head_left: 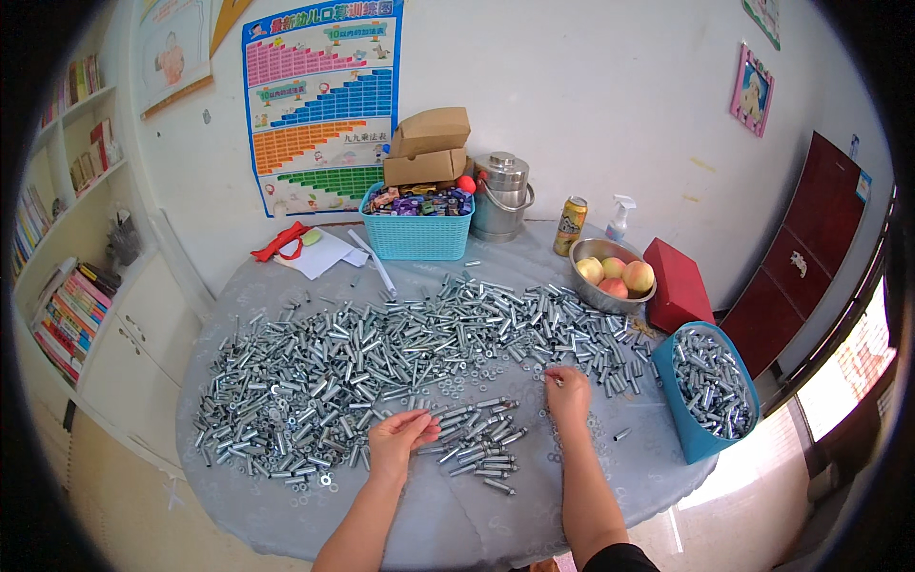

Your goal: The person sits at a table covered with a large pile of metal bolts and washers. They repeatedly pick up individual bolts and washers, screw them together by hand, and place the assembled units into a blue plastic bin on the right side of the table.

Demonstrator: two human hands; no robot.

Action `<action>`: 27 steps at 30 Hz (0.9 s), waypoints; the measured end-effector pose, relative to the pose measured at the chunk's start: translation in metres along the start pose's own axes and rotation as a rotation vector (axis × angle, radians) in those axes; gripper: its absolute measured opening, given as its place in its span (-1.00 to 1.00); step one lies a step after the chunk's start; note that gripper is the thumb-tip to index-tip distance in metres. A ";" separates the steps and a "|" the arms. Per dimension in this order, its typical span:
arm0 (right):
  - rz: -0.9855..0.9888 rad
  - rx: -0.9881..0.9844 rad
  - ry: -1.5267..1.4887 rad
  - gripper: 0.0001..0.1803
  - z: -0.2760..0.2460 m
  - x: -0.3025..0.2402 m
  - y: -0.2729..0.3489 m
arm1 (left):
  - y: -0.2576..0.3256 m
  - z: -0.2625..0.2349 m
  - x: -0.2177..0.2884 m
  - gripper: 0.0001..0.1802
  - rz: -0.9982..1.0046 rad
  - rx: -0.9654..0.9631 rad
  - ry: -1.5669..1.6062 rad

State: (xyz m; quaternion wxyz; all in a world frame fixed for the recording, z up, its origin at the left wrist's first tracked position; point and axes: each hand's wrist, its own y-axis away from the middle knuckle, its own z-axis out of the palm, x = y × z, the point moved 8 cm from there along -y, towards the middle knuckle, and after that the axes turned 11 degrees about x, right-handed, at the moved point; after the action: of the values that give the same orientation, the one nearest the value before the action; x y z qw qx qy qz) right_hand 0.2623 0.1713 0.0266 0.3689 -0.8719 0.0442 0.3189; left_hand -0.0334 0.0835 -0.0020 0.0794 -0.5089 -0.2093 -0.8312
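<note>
Where hands stand apart, bolts lie.

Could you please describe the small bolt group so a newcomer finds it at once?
On the grey-covered table, find the big heap of loose metal parts. Nearer the person, between the left hand and the right hand, lies the small bolt group; its pieces lie mostly parallel, unlike the jumbled heap.

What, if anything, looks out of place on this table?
One metal piece lies alone on the grey tablecloth, between the right forearm and the teal bin; it looks stray because similar pieces are massed in the heap.
</note>
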 end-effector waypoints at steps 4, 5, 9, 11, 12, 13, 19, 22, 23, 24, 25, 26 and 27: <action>-0.091 0.018 0.119 -0.87 0.005 0.002 0.004 | -0.001 -0.001 -0.003 -0.78 -0.013 -0.004 -0.006; -0.101 0.030 0.129 -0.88 0.006 0.002 0.005 | -0.002 -0.002 -0.003 -0.78 -0.013 -0.002 -0.008; -0.125 0.053 0.153 -0.91 0.009 0.005 0.006 | -0.004 -0.004 -0.002 -0.80 -0.004 0.006 -0.018; -0.141 0.063 0.150 -0.91 0.008 0.001 0.005 | -0.004 -0.004 -0.001 -0.81 0.007 0.005 -0.021; -0.156 0.072 0.145 -0.91 0.004 -0.006 0.004 | -0.003 -0.004 -0.001 -0.81 0.013 0.003 -0.018; -0.172 0.080 0.139 -0.90 0.001 -0.012 0.002 | -0.003 -0.005 -0.001 -0.81 0.019 0.001 -0.016; 0.058 -0.033 -0.068 -0.87 0.006 -0.006 0.002 | -0.002 -0.004 0.001 -0.82 0.017 -0.002 -0.004; 0.141 -0.117 -0.157 -0.87 0.013 0.003 0.005 | -0.002 -0.004 0.001 -0.82 0.014 -0.002 -0.006; 0.151 -0.149 -0.197 -0.86 0.015 0.002 0.005 | -0.002 -0.004 0.000 -0.82 0.010 -0.004 0.000; 0.162 -0.181 -0.238 -0.85 0.017 0.002 0.006 | -0.003 -0.004 -0.001 -0.82 0.007 -0.005 0.006; 0.173 -0.213 -0.279 -0.84 0.019 0.001 0.007 | -0.003 -0.004 -0.001 -0.83 0.003 -0.006 0.011; 0.160 -0.217 -0.265 -0.83 0.019 -0.001 0.007 | -0.003 -0.004 -0.001 -0.83 0.004 -0.007 0.012; 0.147 -0.221 -0.251 -0.82 0.018 -0.003 0.007 | -0.003 -0.004 -0.001 -0.83 0.004 -0.008 0.013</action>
State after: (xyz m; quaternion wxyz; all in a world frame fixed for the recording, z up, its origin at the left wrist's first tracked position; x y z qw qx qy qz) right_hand 0.2486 0.1784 0.0146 0.2491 -0.8549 0.0262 0.4543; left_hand -0.0374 0.0840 -0.0052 0.0804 -0.5043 -0.2044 -0.8351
